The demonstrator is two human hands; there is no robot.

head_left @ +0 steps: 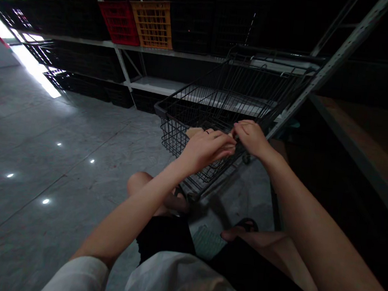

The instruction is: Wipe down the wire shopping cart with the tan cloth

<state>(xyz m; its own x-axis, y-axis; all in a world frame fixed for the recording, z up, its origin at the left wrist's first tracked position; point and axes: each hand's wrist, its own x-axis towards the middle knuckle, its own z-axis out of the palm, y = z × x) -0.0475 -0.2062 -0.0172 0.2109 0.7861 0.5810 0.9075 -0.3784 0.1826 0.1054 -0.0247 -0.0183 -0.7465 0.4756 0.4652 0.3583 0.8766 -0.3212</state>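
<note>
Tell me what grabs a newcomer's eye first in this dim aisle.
Both hands, the left hand and right hand, meet at the near rim of a black wire shopping cart in mid-frame. Behind, up on the shelving, a red crate and an orange crate stand side by side.

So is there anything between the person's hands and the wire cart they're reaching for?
Nothing visible. The left hand and the right hand are already at the near end of the shopping cart, fingers meeting at its wire frame. Whether they grip the wire or some small item there cannot be told.
</note>
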